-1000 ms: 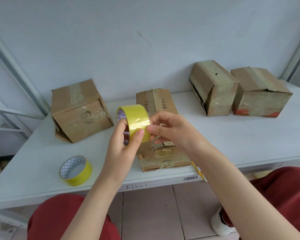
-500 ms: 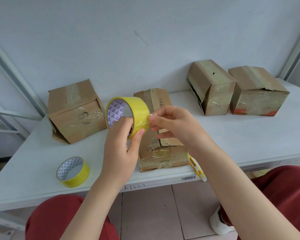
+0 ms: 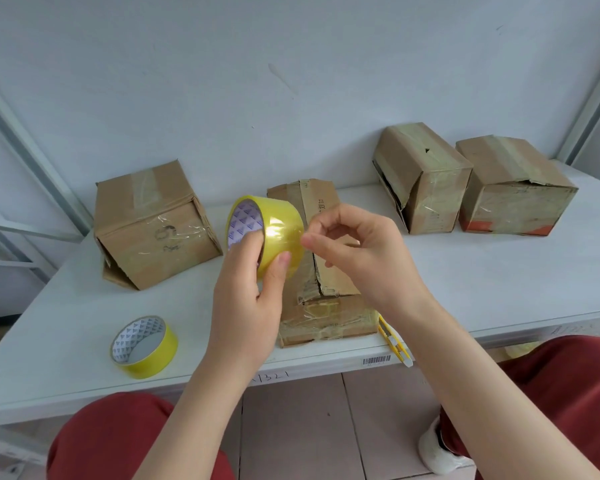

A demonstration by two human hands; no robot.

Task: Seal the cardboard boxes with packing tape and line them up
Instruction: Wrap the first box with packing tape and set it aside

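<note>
My left hand (image 3: 246, 299) grips the tape roll (image 3: 274, 233) over the near box (image 3: 329, 317). My right hand (image 3: 357, 258) curls at its edge; grip unclear to me.

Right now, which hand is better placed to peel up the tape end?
Right, probably: the right hand has its fingers at the tape roll, which the left hand grips.

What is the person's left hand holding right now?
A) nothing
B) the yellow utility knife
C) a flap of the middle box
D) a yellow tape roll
D: the left hand grips the yellow tape roll in the air, thumb on its outer face, while the right hand pinches at the roll's side.
</note>
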